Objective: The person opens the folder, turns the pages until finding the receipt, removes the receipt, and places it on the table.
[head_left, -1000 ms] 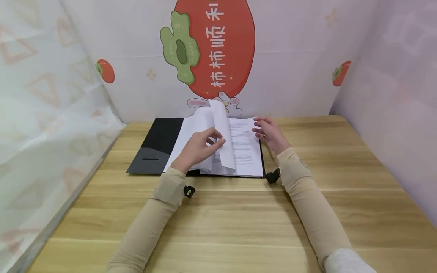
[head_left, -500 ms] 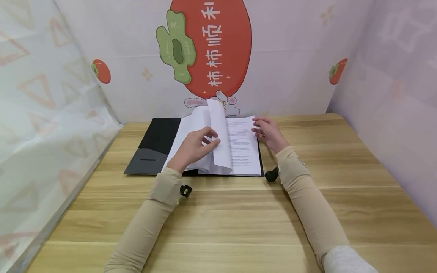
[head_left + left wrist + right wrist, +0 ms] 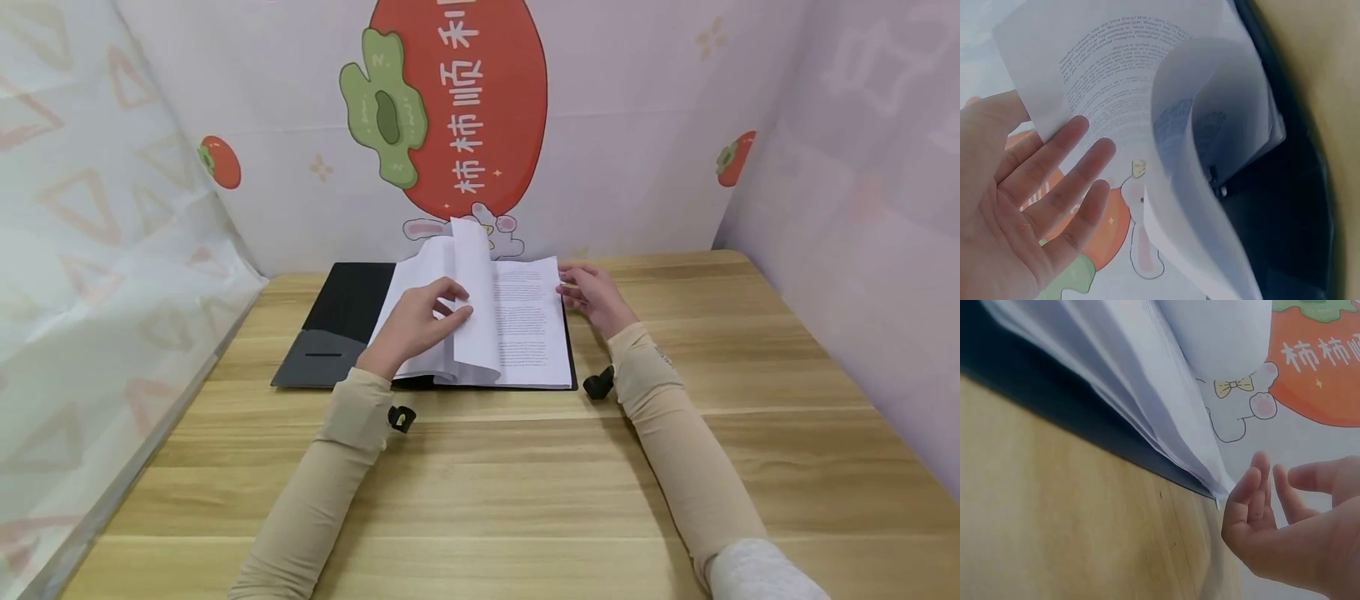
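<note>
A dark folder (image 3: 348, 300) lies spread on the table, holding a stack of printed paper (image 3: 528, 333). One sheet (image 3: 476, 329) stands raised and curved over the middle of it. My left hand (image 3: 420, 321) pinches this sheet's edge between thumb and index finger; in the left wrist view the other fingers spread loosely below the sheet (image 3: 1110, 81). Other pages curl over at the left side. By the right edge of the stack is my right hand (image 3: 596, 300). In the right wrist view its fingers are loosely bent, fingertips near the stack's corner, with nothing held between them.
The folder's left cover has a grey pocket (image 3: 318, 354) with a slit. Wooden tabletop (image 3: 480, 500) extends in front and to the right. Behind stands a white backdrop (image 3: 630, 167) with a large persimmon print. Black cameras (image 3: 598, 383) sit at both wrists.
My left hand has drawn the raised sheet a little to the left, uncovering more of the printed page on the right. My right hand's fingertips have shifted slightly outward to the stack's edge.
</note>
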`<action>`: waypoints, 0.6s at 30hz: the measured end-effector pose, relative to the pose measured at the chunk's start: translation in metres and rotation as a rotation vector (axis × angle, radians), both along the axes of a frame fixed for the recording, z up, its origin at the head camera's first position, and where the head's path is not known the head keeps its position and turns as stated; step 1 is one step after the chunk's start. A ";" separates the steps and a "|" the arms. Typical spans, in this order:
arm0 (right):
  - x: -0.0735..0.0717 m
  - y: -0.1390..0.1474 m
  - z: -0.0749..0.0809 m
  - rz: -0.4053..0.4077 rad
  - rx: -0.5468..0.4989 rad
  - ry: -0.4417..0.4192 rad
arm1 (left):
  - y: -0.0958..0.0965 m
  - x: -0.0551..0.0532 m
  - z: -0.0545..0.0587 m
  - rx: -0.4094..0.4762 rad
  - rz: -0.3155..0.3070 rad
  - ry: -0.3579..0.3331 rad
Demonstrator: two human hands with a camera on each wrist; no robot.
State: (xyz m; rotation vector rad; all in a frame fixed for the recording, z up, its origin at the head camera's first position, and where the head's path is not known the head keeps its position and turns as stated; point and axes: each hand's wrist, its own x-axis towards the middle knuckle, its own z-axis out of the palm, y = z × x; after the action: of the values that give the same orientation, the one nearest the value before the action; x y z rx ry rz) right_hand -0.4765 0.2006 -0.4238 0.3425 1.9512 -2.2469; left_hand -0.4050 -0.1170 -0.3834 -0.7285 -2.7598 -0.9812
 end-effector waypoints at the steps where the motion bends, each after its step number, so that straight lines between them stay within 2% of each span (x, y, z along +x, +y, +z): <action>1: 0.000 0.000 0.000 0.002 0.002 0.000 | -0.002 0.000 0.001 -0.004 0.008 -0.007; 8: 0.001 0.000 -0.002 0.004 0.052 0.004 | -0.014 -0.001 0.007 -0.067 0.073 -0.070; 18: 0.001 0.001 -0.004 0.062 0.042 0.014 | -0.027 -0.004 0.008 -0.092 0.150 -0.095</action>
State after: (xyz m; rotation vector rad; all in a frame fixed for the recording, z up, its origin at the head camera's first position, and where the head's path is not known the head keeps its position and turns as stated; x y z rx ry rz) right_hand -0.4755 0.2012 -0.4274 0.2683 1.9893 -2.1789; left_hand -0.4088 -0.1439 -0.3752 -0.4889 -2.9080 -0.8863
